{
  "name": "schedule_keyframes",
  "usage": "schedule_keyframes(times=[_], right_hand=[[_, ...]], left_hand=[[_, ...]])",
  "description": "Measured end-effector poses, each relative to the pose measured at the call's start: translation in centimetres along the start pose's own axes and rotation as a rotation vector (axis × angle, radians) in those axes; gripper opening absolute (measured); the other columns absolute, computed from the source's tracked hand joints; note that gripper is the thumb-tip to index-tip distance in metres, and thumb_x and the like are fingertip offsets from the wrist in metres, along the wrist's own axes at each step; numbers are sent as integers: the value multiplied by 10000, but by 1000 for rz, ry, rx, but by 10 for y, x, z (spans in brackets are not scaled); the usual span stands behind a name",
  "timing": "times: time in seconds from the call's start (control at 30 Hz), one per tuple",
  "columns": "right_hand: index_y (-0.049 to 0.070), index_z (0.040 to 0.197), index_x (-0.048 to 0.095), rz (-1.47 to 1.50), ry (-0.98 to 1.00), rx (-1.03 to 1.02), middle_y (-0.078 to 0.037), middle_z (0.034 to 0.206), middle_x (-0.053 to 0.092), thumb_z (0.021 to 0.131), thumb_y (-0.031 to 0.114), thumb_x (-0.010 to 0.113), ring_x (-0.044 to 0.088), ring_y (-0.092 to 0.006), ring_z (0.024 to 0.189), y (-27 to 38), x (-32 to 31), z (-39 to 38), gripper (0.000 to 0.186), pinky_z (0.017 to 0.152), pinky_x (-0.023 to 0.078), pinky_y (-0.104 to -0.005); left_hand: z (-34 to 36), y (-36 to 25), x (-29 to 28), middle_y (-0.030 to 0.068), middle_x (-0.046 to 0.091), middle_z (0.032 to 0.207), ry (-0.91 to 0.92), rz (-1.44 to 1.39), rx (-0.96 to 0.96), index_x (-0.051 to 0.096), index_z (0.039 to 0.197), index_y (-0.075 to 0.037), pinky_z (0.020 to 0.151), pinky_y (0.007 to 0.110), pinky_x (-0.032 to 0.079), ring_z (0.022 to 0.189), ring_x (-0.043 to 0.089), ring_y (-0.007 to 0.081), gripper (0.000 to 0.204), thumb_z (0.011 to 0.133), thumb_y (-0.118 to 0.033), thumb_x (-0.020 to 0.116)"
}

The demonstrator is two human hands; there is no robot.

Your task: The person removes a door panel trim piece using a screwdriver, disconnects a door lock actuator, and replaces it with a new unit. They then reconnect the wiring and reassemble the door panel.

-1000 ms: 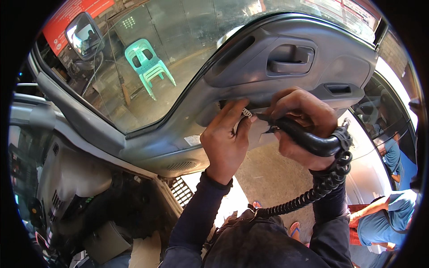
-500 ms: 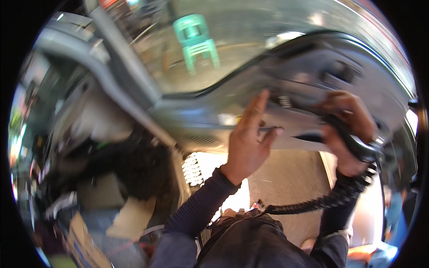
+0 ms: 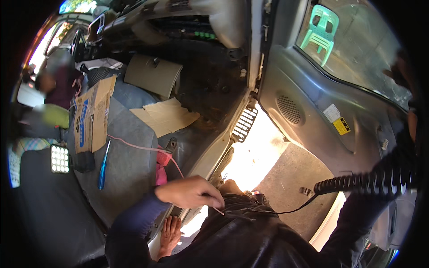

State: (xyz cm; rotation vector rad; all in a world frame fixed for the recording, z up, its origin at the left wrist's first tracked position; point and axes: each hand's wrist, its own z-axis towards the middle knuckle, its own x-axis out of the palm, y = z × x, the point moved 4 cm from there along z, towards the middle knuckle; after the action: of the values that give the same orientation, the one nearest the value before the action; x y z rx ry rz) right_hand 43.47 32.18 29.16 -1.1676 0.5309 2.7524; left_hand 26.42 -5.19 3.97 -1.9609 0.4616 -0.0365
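Observation:
Low in the middle, my left hand [image 3: 192, 192] is closed with thumb and forefinger on a thin pink wire [image 3: 138, 147], which trails across the grey seat [image 3: 129, 169]. My right hand [image 3: 404, 78] is at the dark right rim, beside the door window, only partly visible; its fingers and anything in them cannot be made out. Black coiled cord [image 3: 348, 183] runs from that arm toward my waist. The grey door panel [image 3: 308, 125] stands open, with a small pale connector [image 3: 384, 144] hanging on it. Below my left hand, another person's hand [image 3: 170, 234] rests at the sill.
On the seats lie cardboard [image 3: 96, 118], a blue screwdriver [image 3: 103, 174], a lit panel [image 3: 60, 158] and a red object [image 3: 163, 158]. A detached grey panel [image 3: 152, 76] is in the footwell. A person [image 3: 53, 80] is at the far left. A green chair [image 3: 321, 27] stands beyond the window.
The view has swung left into the cabin. My left hand has left the door panel and now holds the pink wire lower down; my right hand has moved up to the right rim.

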Motion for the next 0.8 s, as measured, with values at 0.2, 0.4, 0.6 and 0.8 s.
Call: schedule_keyframes(times=[0.2,0.4,0.6,0.8], right_hand=[[67,1012,729,599,517,65,-46,897,703,940,238,720,696,-147,792,129,201,76,185,726,567,-337],[23,1060,753,555,802,-377,-209,969,748,876,294,715,748,-305,931,348,355,87,330,812,612,-443],[44,1125,776,493,1013,-412,-215,1112,749,759,443,856,722,-362,1067,491,476,40,548,917,573,-426],[36,1143,759,831,1065,-113,-234,1134,739,863,487,785,705,-370,1111,527,529,-1,532,953,549,-446]], left_hand=[[-201,-24,-69,70,672,826,-1324,-171,490,730,1016,9,515,242,344,569,442,64,240,1017,-220,658],[-301,31,-32,-10,464,670,-2053,-244,258,698,944,-14,487,244,347,537,427,60,275,1050,-260,636],[-320,130,8,36,568,676,-2412,-239,-452,733,977,23,556,285,444,583,539,130,340,1029,-306,664],[-381,166,53,219,762,1055,-2392,181,-1101,724,1146,61,905,424,507,971,712,354,410,989,-313,666]])
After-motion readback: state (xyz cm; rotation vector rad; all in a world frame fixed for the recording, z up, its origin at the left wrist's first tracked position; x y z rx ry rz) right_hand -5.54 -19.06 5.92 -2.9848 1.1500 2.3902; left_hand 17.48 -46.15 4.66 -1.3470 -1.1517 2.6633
